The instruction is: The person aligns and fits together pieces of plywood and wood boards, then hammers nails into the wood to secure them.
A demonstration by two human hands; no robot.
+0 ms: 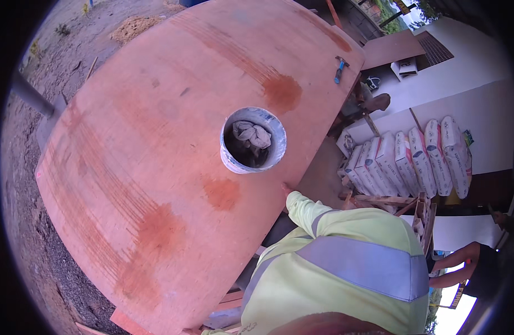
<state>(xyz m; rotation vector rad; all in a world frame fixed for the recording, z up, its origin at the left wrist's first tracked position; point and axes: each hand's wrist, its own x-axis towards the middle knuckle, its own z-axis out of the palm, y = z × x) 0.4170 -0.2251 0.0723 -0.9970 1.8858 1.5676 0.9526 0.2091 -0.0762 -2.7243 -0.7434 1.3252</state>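
- Step, as judged: a wide, pinkish-red flat board (190, 145) is being steadied or leaned on at its near edge.
- Left hand (191, 331): at the bottom rim of view, by the board's near corner, mostly cut off; cannot tell finger spread or hold.
- Right hand (287, 189): at the near edge, just below the bucket, yellow-green sleeve behind; cannot tell whether fingers grip or lie flat.
- Any shift of the board calls for keeping it level, or lifting off the loose things first.
- Counts, left to right. Board: one, spanning the view's middle.
- Dark rust-red patches (222, 194): three main ones, the left one smearing toward the lower border; streaks too many to count.
- Round whitish plastic bucket (276, 137): one, upright on the board, a crumpled grey cloth-like bundle (253, 135) inside.
- Blue-handled hammer (339, 72): one, near the far right corner.
- White printed sacks (405, 163): about eight, overlapping, off the board.
- Other person's bare legs (455, 268): two, far right, dark shorts.
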